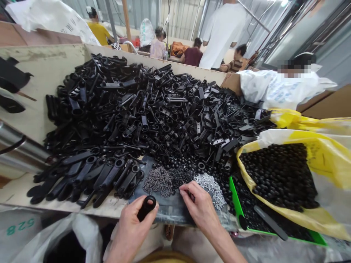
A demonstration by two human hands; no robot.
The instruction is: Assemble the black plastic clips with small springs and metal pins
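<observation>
My left hand [131, 228] has its grip closed around a black plastic arm [146, 206], at the near edge of the worktop [41, 84]. My right hand [201, 208] rests between the dark screws [160, 180] and the silver pins [212, 186]; its grip is pressed together, on what I cannot tell.

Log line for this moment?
left hand: holds black plastic ring-ended handle | right hand: by silver metal screw pile | black plastic parts heap
</observation>
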